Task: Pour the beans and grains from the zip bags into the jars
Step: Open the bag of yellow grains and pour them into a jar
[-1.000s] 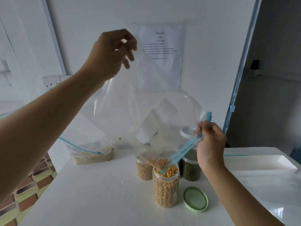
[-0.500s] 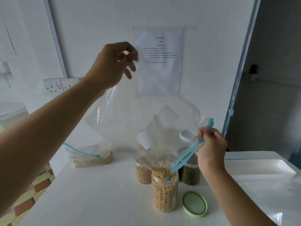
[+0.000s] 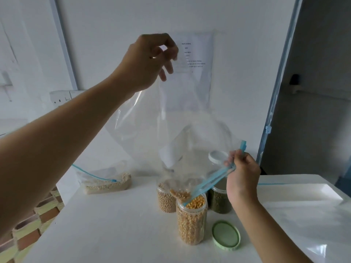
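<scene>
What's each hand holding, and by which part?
The clear plastic zip bag: left hand pinches its raised bottom corner, right hand pinches its blue zip strip.

Two arms are in view, both bare from the frame edge to the fingertips, with skin only and no cloth on either. The left forearm (image 3: 66, 139) looks broad, being close to the camera, and runs from 9 o'clock to the left hand (image 3: 148, 59) at about 11 o'clock. The right forearm (image 3: 266, 224) looks slimmer and runs from 5 o'clock to the right hand (image 3: 241, 173) at about 4 o'clock. The fingers (image 3: 169, 66) are bare.
</scene>
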Tool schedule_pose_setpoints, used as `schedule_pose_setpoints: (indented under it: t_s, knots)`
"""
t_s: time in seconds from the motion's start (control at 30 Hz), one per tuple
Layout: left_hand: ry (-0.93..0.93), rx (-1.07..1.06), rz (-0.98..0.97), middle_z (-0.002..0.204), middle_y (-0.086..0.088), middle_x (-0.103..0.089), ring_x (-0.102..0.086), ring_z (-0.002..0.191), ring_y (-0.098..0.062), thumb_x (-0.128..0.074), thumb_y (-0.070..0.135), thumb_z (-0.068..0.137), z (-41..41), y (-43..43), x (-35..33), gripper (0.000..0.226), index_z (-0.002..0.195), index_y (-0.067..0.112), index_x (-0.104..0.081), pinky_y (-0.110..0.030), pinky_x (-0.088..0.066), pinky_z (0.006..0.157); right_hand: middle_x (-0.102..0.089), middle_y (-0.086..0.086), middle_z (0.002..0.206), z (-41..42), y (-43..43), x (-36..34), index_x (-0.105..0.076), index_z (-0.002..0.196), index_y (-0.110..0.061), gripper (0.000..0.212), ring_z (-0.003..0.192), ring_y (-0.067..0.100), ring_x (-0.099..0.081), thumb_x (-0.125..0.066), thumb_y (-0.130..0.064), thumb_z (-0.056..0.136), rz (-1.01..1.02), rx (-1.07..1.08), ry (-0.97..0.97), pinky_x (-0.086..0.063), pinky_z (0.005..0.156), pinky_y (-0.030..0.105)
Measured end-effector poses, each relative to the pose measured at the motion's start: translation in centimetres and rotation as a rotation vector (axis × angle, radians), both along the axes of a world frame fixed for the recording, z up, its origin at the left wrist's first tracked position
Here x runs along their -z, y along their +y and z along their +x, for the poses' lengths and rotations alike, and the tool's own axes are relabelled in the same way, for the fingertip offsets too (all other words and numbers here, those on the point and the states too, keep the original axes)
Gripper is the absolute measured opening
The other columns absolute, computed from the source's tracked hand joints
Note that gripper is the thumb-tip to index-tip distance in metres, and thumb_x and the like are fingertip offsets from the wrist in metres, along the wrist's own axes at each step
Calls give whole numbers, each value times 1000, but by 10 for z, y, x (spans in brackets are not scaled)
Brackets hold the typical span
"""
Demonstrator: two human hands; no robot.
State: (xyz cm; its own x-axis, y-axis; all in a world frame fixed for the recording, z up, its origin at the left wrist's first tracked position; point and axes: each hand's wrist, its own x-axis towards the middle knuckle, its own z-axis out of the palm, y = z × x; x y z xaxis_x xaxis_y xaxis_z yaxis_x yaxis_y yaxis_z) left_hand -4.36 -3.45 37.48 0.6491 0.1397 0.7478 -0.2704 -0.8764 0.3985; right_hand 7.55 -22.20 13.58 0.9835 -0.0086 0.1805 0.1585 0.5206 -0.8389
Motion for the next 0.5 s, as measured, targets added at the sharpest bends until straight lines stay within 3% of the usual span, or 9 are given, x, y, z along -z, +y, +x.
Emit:
schedule_pose_setpoints:
  t_s: [0.1,0.5]
  knots:
    - [8,17,-24,82,-8,-72,-72,72,-34,-58,23,101,1,2,0,20,84,20,-68,-50,-62,73,-55,-4,63,2,-2,0,-56,73,-13,37,65,13,-51,-48,-20,108,0,10,35,-49,85,39]
    - [2,16,28,77,-3,-72,-71,65,-25,-58,23,103,6,-4,-7,20,90,12,-68,-42,-62,74,-56,-3,65,2,-3,-1,-57,75,-14,35,68,15,-54,-48,-22,108,-5,26,33,-51,87,39]
